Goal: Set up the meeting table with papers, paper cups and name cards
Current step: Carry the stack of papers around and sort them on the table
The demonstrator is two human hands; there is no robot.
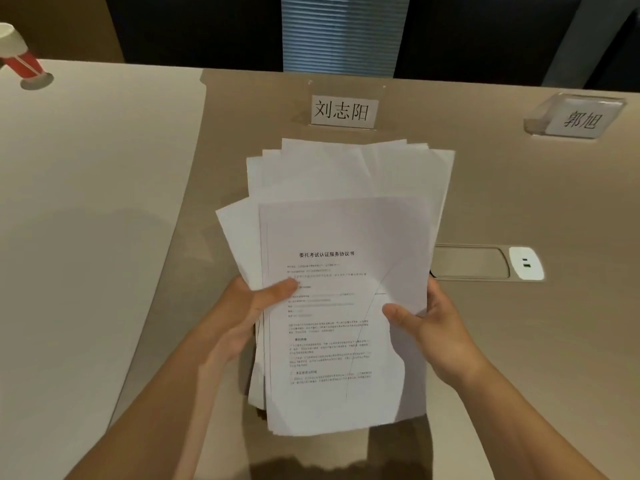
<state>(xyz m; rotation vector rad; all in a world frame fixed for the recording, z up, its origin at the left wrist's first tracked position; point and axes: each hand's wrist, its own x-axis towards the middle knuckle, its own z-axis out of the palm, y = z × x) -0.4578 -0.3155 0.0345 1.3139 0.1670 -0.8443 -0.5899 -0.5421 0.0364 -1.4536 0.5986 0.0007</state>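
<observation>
We've got the paper stack (343,289) at frame centre, just below the middle name card (342,111). Left hand (252,306) grips its left edge, thumb on top; right hand (429,323) pinches the right edge. Sheets look light, floppy, fanned unevenly, so likely to slide. Best to peel the top sheet by a corner w/ thumb, supporting underneath.

I am standing at a beige desk (519,341), and a paler panel (86,202) is lying beside it on my left. A socket plate (488,263) is sitting flush in the desk. Behind, dark chairs (194,29) are flanking a blue slatted blind (343,32).
</observation>
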